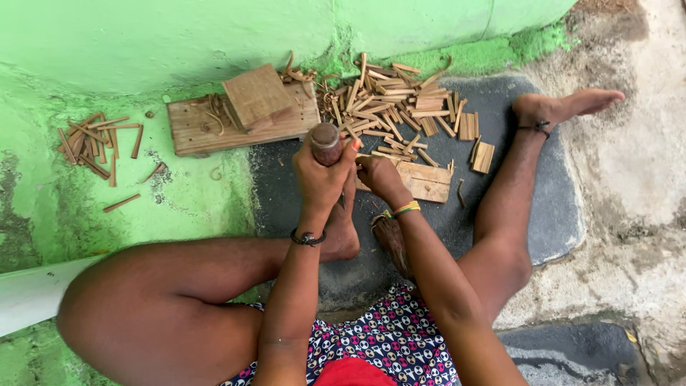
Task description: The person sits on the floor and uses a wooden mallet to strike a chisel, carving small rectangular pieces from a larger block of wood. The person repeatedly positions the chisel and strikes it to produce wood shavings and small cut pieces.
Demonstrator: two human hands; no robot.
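Head view, looking down: a person is seen seated on the floor, legs spread, both hands raised between the knees.

L hand (pixel 323 175) is wrapped tight round a thick, dark wooden handle (pixel 326 143), rounded at the top; fingers (pixel 349 156) are curled fully closed on it, no gap seen. What hangs below the fist is hidden by the hand. A dark bracelet (pixel 308 238) is worn on that wrist.

R hand (pixel 380 177) is set just beside the left, almost touching it. Its fingers are bent inward & closed; a thin wood piece seems pinched there, but it's too small & hidden to tell for sure. Yellow-green bangles (pixel 405 209) are worn on that wrist.

Directly past the R hand, a flat pale wood slab (pixel 427 182) is laid on the dark grey stone mat (pixel 557 207).

Counts: 2 hands, 1 handle. 1 long plank (pixel 193 129) is placed against the green wall (pixel 143 43), w/ 1 square wood block (pixel 257 96) resting tilted on it. 1 big heap of split wood strips (pixel 389 104) lies beyond the hands, too many to count. 1 smaller pile of strips (pixel 96 143) lies well apart at far left on the green floor, approx. a dozen+, w/ 1 loose strip (pixel 121 203) nearer the knee. 2 or 3 short flat pieces (pixel 482 156) are seen by the R foot (pixel 564 107).
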